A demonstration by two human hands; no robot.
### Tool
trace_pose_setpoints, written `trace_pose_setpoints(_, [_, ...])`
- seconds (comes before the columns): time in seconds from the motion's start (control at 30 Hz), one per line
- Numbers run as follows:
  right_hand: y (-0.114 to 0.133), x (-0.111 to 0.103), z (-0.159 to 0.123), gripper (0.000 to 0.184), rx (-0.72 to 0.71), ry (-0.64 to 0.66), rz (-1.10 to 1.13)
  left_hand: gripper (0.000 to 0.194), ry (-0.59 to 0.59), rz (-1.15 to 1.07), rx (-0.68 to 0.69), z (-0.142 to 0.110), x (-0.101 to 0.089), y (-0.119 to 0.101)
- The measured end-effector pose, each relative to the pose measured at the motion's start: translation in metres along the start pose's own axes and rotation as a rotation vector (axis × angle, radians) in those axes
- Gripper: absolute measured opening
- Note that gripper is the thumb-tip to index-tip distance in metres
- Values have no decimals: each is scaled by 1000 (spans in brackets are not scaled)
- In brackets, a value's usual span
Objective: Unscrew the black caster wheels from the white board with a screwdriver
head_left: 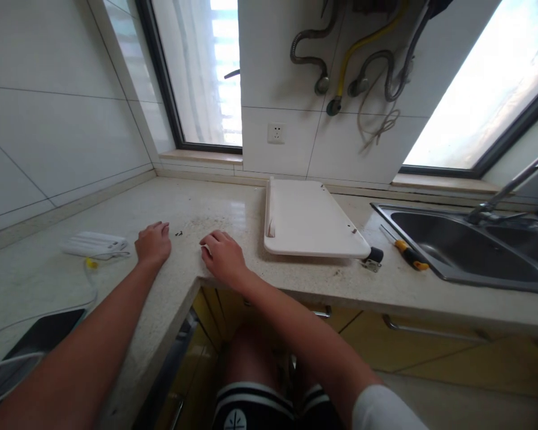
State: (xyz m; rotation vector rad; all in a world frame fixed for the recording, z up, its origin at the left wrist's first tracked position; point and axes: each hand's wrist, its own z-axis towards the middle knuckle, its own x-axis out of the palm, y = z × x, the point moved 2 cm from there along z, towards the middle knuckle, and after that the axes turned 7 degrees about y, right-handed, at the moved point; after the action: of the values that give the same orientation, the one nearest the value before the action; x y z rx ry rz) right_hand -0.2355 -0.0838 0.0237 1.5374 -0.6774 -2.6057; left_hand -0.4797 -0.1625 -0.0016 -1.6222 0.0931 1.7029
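Note:
My left hand (pixel 153 243) rests on the stone countertop with its fingers curled together. Its palm side is hidden, so I cannot make out whether something is in it. Just right of it lie a few tiny dark bits (pixel 179 233). My right hand (pixel 224 254) is near the counter's inner corner, fingers loosely bent and apart, with nothing seen in them. To its right a white flat panel (pixel 309 221) with a raised strip along its left side lies on the counter. A black cylindrical part (pixel 375 255) and a small metal bracket (pixel 372 266) are at its near right corner.
A yellow-and-black screwdriver (pixel 411 255) lies beside the steel sink (pixel 448 278). At left are a white power bank (pixel 96 243), a cable and a dark phone-like slab (pixel 36 346). Hoses (pixel 311 60) hang on the wall above an outlet (pixel 276 133). Drawers with handles (pixel 430 330) are below.

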Motion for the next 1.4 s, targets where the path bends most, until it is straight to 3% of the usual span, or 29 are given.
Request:
trace_pose_setpoints(0.13, [-12, -48, -116, 14, -46, -237, -21, 51, 55, -32, -32, -3, 0, -5])
trace_pose_setpoints(0.27, [-51, -105, -223, 13, 71, -481, -107, 49, 57, -83, -6, -8, -9, -13])
trace_pose_setpoints(0.37, [-90, -146, -276, 10, 233, -608, -196, 52, 31, -93, -23, -13, -19, -16])
trace_pose_setpoints(0.47, [-127, -180, -306, 12, 377, -671, -252, 56, 25, -81, -80, -16, -23, -16])
trace_pose_setpoints(0.6, [-166, -211, -318, 25, 504, -673, -265, 63, 94, -64, -95, -16, -22, -18])
trace_pose_setpoints(0.73, [-192, -226, -312, 34, 575, -652, -228, 61, 131, -63, -80, -17, -21, -23])
trace_pose_setpoints(1.07, [-209, -211, -297, 44, 643, -663, -101, 62, 118, -90, -107, -15, -21, -23])
trace_pose_setpoints(1.4, [-239, -221, -311, 49, 809, -643, 23, 57, 81, -107, -36, -19, -23, -27])
